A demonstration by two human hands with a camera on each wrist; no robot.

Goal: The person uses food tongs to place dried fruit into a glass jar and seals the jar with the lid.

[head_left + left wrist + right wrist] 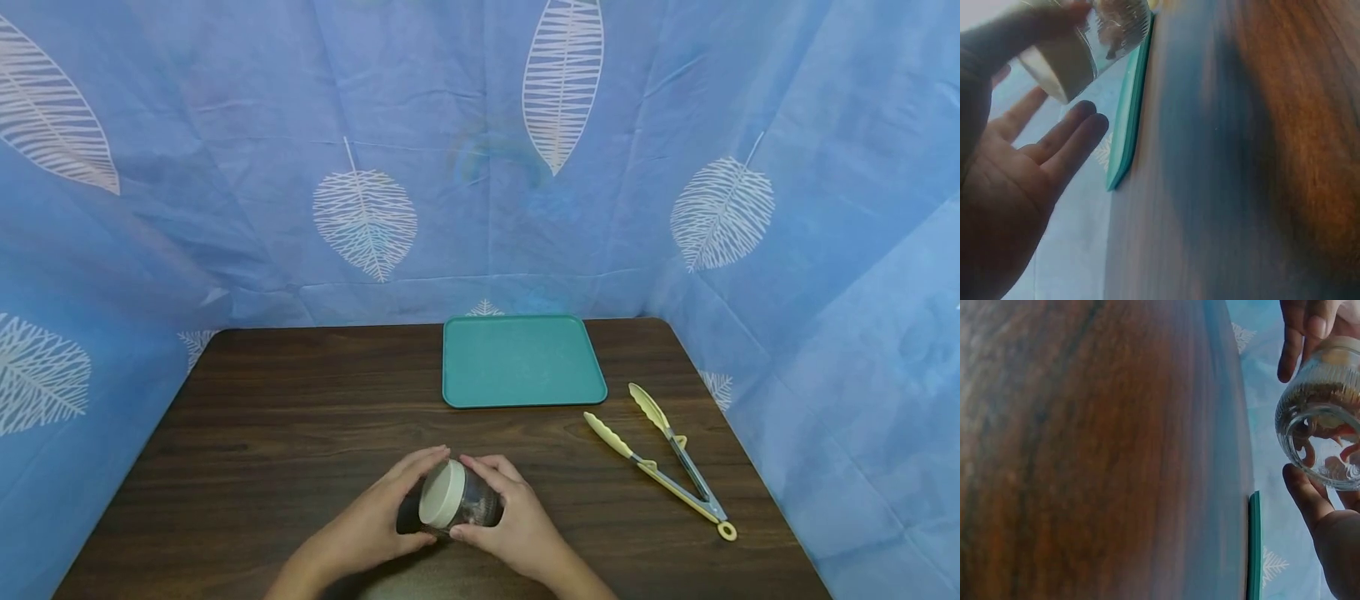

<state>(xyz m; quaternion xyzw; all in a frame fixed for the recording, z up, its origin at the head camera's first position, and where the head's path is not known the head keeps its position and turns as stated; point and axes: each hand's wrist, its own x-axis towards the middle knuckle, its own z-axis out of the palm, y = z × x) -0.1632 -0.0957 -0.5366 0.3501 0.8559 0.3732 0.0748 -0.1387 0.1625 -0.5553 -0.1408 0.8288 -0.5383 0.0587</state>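
A ribbed clear glass jar (477,500) with a cream lid (442,493) is held tilted, its lid turned toward the left. Reddish and dark bits show inside it through its base in the right wrist view. My right hand (521,521) grips the glass body between thumb and fingers. My left hand (367,517) curves around the lid end, index fingertip at the lid's top edge and thumb low beside it. In the left wrist view its thumb lies against the jar, while some of its fingers (1075,134) extend apart from the lid.
Behind the hands, a teal tray (521,362) lies at the dark wooden table's (315,400) far edge. Spread tongs (675,479) with pale yellow tips lie to the right. A blue leaf-patterned curtain (465,208) hangs behind and beside the table.
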